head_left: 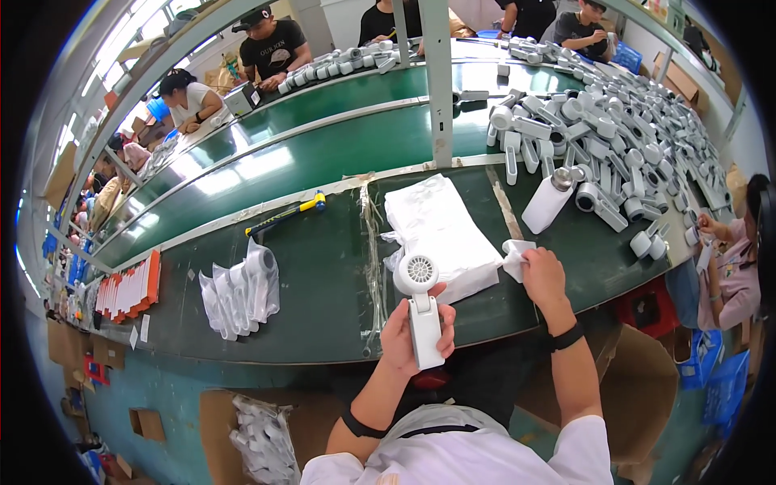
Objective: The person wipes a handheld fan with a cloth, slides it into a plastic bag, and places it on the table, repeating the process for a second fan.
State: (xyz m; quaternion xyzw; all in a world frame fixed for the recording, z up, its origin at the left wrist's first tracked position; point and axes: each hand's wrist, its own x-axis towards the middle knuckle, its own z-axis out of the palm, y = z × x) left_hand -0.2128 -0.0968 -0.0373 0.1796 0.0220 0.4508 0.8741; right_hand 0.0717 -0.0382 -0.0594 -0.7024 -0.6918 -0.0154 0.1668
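My left hand (398, 338) is wrapped round the handle of a white handheld fan (425, 333). The fan stands upright in front of me, its round grille at the top. My right hand (546, 279) pinches a crumpled white cloth or wipe (514, 260) at the table, by the right edge of a stack of thin white plastic bags (440, 222). Just beyond that hand is a white bottle (548, 200) with a metallic top. Several fans wrapped in clear bags (240, 293) lie together to the left.
A large heap of grey and white fans (606, 141) covers the table's right side. A yellow and black hammer (287, 213) lies on the green table (323, 323), with orange and white boxes (129, 287) far left. Cardboard boxes (638, 388) flank me below. Co-workers sit around.
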